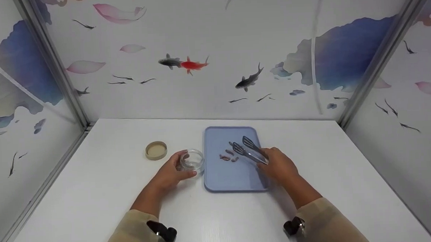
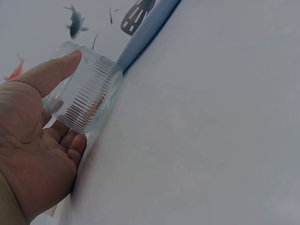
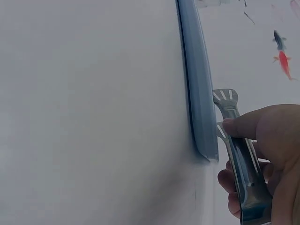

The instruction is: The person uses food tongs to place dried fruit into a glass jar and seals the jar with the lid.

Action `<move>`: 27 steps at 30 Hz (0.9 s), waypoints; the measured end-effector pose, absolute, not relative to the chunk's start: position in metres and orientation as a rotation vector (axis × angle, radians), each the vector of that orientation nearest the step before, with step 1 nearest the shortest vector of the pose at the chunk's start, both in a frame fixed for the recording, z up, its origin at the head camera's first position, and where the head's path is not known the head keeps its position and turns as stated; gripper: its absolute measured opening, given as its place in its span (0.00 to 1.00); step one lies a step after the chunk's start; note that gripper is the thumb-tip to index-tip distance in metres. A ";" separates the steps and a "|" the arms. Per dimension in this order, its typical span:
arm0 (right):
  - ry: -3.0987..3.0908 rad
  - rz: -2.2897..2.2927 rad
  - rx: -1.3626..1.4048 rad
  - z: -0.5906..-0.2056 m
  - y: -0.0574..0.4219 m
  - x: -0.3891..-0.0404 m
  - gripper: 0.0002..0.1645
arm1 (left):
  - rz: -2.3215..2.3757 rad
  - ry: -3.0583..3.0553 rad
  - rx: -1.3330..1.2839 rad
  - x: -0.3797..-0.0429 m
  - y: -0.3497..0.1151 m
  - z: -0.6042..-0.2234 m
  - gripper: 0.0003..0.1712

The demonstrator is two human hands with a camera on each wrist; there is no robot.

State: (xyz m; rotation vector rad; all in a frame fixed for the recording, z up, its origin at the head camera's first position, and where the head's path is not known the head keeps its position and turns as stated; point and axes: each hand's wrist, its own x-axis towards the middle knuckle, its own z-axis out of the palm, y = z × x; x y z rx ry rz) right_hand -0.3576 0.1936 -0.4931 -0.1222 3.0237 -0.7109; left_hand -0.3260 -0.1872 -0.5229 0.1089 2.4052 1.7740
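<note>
My left hand grips a clear ribbed glass jar standing at the left edge of the blue tray, thumb on one side and fingers on the other. My right hand holds slotted metal tongs over the tray's right half, their two heads spread apart. Several small brownish curled pieces lie on the tray close to the tong heads; their kind is too small to tell. In the left wrist view something brownish shows through the jar's ribbed wall, and whether it is inside I cannot tell.
A round tan lid lies on the white table, left of the jar. Printed panels with fish and petals stand along the back and both sides, joined by metal posts.
</note>
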 end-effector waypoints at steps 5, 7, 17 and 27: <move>3.018 -0.703 -0.125 -0.494 0.196 -0.360 0.32 | 1.776 2.398 0.112 -0.326 -0.188 -0.522 0.53; 3.011 -0.710 -0.124 -0.495 0.197 -0.360 0.31 | 1.778 2.397 0.110 -0.326 -0.188 -0.522 0.53; 3.018 -0.772 -0.129 -0.496 0.197 -0.359 0.28 | 1.764 2.405 0.088 -0.325 -0.188 -0.524 0.54; 2.980 -0.827 -0.082 -0.496 0.197 -0.354 0.27 | 1.772 2.400 0.094 -0.326 -0.188 -0.524 0.54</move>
